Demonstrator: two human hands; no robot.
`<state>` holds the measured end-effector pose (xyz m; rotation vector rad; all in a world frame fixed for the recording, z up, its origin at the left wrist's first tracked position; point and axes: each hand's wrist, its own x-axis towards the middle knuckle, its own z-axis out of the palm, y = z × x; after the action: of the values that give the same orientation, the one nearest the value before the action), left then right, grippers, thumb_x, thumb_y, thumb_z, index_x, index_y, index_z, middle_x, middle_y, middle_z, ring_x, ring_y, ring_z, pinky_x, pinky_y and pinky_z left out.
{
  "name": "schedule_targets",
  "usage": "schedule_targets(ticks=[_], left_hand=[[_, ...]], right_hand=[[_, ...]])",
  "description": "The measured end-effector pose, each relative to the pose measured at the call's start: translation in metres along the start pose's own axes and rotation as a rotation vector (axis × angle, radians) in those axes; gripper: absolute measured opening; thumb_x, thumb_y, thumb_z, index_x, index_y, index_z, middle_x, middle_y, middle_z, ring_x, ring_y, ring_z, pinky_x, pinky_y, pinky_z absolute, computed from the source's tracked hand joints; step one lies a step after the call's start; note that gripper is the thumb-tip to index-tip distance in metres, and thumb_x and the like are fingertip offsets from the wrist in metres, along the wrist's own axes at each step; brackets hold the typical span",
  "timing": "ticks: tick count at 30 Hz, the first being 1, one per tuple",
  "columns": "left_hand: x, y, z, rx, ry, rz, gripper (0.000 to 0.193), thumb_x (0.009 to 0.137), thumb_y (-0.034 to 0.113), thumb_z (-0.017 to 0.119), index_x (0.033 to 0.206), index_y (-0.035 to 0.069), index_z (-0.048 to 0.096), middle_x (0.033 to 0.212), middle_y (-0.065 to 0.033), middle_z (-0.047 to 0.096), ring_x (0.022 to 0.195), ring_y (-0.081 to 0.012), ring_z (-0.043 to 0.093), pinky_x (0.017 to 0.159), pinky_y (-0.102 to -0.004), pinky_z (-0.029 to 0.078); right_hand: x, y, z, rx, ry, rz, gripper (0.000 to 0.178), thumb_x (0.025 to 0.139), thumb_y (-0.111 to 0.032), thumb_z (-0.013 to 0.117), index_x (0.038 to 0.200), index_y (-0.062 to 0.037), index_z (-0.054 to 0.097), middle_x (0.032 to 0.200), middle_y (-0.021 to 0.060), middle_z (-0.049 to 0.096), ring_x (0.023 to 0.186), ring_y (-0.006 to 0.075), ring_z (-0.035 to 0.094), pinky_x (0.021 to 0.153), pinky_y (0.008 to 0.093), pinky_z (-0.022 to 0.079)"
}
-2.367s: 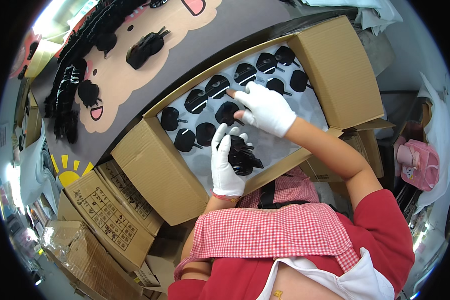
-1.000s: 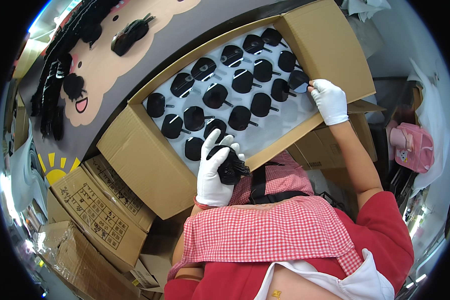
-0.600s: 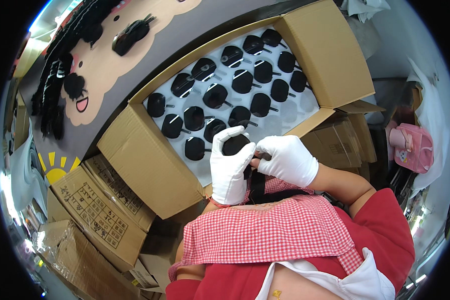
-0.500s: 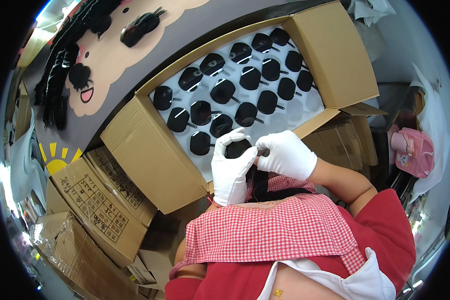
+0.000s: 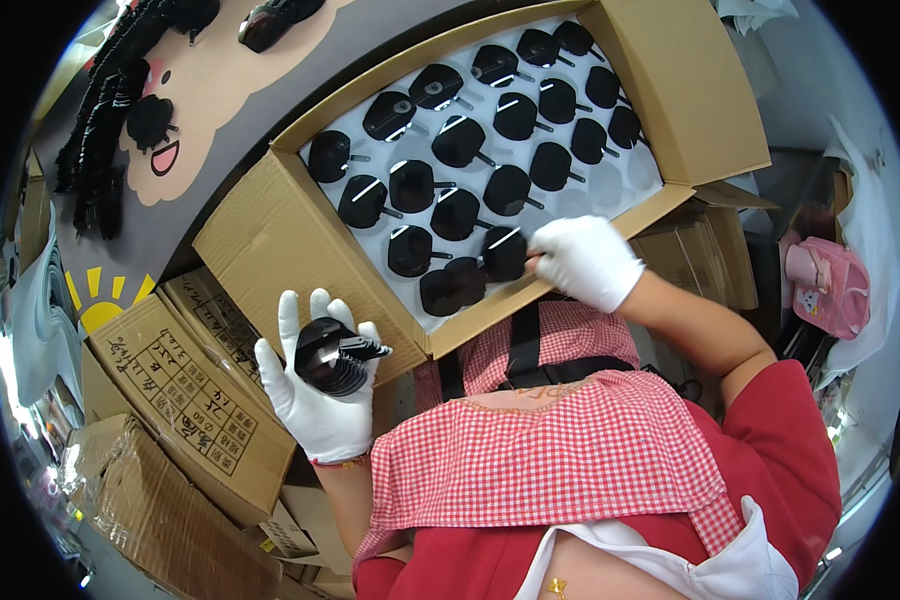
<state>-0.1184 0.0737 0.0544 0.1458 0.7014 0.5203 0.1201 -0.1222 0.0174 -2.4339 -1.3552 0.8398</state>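
Observation:
My left hand [image 5: 315,412], in a white glove, holds a stack of dark round lenses [image 5: 335,362] in its palm, fingers spread around them and their small tabs bunched to the right. Over the near edge of an open cardboard box [image 5: 520,300], my gloved right hand [image 5: 587,262] pinches the tab side of a single dark lens [image 5: 504,252]; its bare fingertips show. Several similar lenses [image 5: 460,141] lie in slanting rows on the white sheet inside, tabs pointing right. Close by the held lens, dark lenses [image 5: 452,288] overlap at the near left corner.
Box flaps stand out at left [image 5: 270,260] and right [image 5: 680,110]. Beyond is a grey table [image 5: 200,170] with a cartoon print, dark lens stacks [image 5: 150,122] and black strips [image 5: 95,160]. Cartons [image 5: 185,400] stand at lower left; a pink bag [image 5: 832,288] is at right.
My hands have separated: the left moved left and down with the lens stack, while the right reached to the box with one lens. More dark lenses show at the box's near edge.

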Motion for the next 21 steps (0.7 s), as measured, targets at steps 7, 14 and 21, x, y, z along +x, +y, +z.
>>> schedule_targets(ticks=[7,14,21], left_hand=[[0.014,-0.023,0.022,0.893,-0.145,-0.1,0.036,0.096,0.026,0.056,0.125,0.004,0.056,0.113,-0.0105,0.063,0.091,-0.0158,0.061,0.072,-0.0268,0.053],[0.039,-0.084,0.057,2.437,-0.24,-0.312,0.033,0.089,0.03,0.06,0.107,0.002,0.061,0.098,-0.0223,0.068,0.093,-0.0373,0.066,0.083,-0.0437,0.052],[0.071,-0.103,0.06,2.427,-0.326,-0.461,0.039,0.088,0.034,0.061,0.11,0.001,0.061,0.098,-0.0231,0.068,0.094,-0.0377,0.066,0.084,-0.0423,0.051]], right_hand=[[-0.024,0.068,-0.047,-0.229,0.122,0.17,0.015,0.078,-0.021,0.068,0.083,-0.0078,0.074,0.08,0.0146,0.069,0.076,0.0315,0.067,0.073,0.0403,0.054],[-0.039,0.124,-0.07,-0.471,0.253,0.319,0.014,0.079,-0.019,0.071,0.083,-0.0063,0.069,0.08,0.013,0.067,0.077,0.0321,0.066,0.071,0.0406,0.052],[-0.029,0.107,-0.081,-0.135,0.207,0.316,0.018,0.08,-0.027,0.07,0.085,-0.0099,0.073,0.081,0.0116,0.07,0.078,0.0309,0.068,0.071,0.0393,0.053]])
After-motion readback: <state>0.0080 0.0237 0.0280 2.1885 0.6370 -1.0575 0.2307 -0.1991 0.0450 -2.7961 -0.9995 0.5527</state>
